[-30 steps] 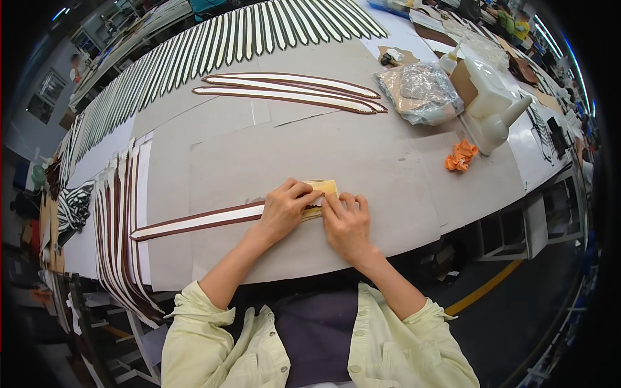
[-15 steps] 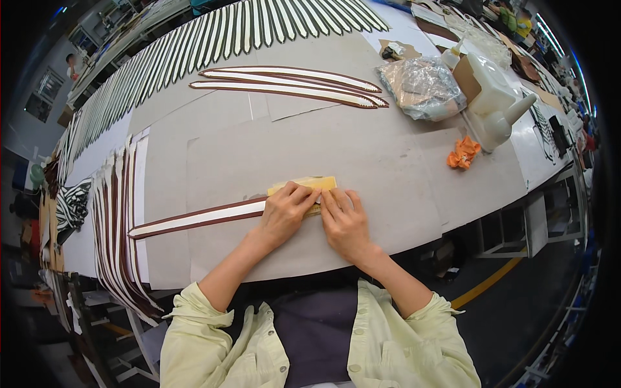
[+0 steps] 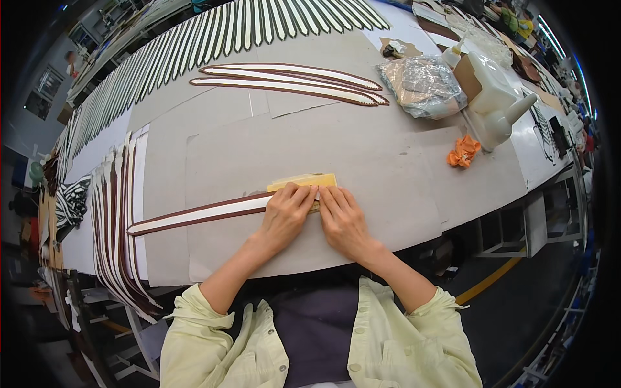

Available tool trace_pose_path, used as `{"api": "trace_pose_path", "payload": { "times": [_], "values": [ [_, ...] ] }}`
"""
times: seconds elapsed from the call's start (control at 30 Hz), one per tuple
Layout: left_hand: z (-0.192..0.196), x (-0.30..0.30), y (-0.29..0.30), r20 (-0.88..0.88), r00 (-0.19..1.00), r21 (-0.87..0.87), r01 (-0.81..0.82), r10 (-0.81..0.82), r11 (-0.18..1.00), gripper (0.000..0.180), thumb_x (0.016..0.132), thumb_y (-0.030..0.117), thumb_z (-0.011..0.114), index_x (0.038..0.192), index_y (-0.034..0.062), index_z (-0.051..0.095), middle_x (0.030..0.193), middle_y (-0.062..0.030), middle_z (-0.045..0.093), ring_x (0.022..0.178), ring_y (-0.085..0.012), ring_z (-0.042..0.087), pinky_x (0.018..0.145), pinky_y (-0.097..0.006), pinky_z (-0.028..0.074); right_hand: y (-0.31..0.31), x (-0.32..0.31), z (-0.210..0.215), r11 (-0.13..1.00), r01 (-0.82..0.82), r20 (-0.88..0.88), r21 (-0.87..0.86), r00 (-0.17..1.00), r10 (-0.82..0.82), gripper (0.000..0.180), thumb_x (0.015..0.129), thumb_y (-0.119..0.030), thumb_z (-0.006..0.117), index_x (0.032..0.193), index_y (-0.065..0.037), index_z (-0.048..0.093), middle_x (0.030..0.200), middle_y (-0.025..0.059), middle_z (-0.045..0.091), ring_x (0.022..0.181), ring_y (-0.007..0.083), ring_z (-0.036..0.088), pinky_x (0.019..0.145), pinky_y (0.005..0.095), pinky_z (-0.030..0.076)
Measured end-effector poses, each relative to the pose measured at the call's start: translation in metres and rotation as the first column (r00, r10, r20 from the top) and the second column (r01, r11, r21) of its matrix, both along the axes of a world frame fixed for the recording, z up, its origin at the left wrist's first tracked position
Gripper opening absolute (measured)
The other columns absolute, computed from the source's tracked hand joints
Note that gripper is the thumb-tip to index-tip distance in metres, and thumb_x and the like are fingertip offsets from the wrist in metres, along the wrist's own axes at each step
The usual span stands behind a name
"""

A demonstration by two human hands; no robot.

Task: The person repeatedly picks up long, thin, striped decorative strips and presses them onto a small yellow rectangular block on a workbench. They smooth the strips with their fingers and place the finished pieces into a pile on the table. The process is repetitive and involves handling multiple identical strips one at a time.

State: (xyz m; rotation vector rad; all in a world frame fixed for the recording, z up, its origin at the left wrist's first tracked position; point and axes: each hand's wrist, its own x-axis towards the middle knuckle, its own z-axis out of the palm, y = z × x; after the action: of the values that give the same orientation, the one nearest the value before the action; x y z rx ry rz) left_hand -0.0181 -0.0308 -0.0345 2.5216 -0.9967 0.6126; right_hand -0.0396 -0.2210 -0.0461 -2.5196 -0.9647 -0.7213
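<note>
A long brown strap with a white middle band (image 3: 204, 215) lies across the table, its pointed end to the left. My left hand (image 3: 286, 212) is closed on the strap near its right end. Close beside it, my right hand (image 3: 343, 216) has its fingers bent and pressed together at the same end, fingertips almost meeting the left ones. Under the fingertips is a flat yellow piece (image 3: 323, 180), its far edge showing beyond them. The strap's very end is hidden by my fingers.
Similar brown-and-white straps (image 3: 288, 79) lie farther back, and a bunch (image 3: 116, 213) hangs over the left edge. A long row of dark-edged white strips (image 3: 259, 29) lines the back. To the right are a plastic-wrapped package (image 3: 424, 87), a translucent container (image 3: 488, 97) and a crumpled orange piece (image 3: 464, 151).
Both hands stay at the strap's right end; their fingers have shifted slightly. The strap and the yellow piece lie almost where they were.
</note>
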Motion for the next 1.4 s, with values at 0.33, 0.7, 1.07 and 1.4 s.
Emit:
{"api": "trace_pose_path", "payload": {
  "times": [0.33,0.7,1.07,1.4],
  "values": [
    [-0.002,-0.011,0.005,-0.026,0.995,-0.097,-0.094,0.092,0.991,0.050,0.073,-0.009,0.061,0.122,-0.0043,0.071,0.106,-0.0114,0.068,0.097,-0.0306,0.064,0.078,-0.042,0.057,0.002,0.001,0.002,1.000,0.005,-0.003,0.031,1.000,-0.005,0.035,0.076,-0.004,0.062,0.104,0.016,0.068,0.124,0.0305,0.065,0.118,0.0408,0.060,0.105,0.0495,0.048],
    [-0.002,-0.014,0.007,-0.051,0.994,-0.037,-0.095,0.093,0.995,0.049,0.077,-0.004,0.062,0.125,-0.0053,0.069,0.111,-0.0110,0.066,0.099,-0.0288,0.062,0.084,-0.041,0.055,-0.002,0.005,0.008,0.978,-0.065,0.002,-0.198,0.998,0.067,0.032,0.078,-0.005,0.061,0.100,0.016,0.069,0.130,0.0370,0.062,0.123,0.0439,0.060,0.107,0.0484,0.048],
    [0.003,-0.012,0.006,-0.061,0.996,0.004,-0.062,0.062,0.998,0.054,0.078,-0.004,0.063,0.132,-0.0009,0.067,0.109,-0.0104,0.064,0.100,-0.0301,0.060,0.084,-0.042,0.053,-0.001,0.003,0.002,0.998,-0.053,-0.039,-0.029,0.998,0.052,0.036,0.078,-0.003,0.061,0.107,0.017,0.067,0.129,0.0325,0.062,0.120,0.0431,0.061,0.105,0.0478,0.050],
    [-0.002,-0.013,0.002,-0.043,0.992,0.022,-0.114,0.115,0.993,0.048,0.079,-0.002,0.062,0.127,-0.0063,0.067,0.109,-0.0117,0.063,0.099,-0.0281,0.060,0.084,-0.039,0.053,-0.008,0.010,0.011,0.990,-0.130,-0.093,0.062,0.986,0.136,0.033,0.078,0.002,0.064,0.108,0.015,0.067,0.123,0.0250,0.066,0.117,0.0373,0.063,0.098,0.0463,0.051]
  ]
}}
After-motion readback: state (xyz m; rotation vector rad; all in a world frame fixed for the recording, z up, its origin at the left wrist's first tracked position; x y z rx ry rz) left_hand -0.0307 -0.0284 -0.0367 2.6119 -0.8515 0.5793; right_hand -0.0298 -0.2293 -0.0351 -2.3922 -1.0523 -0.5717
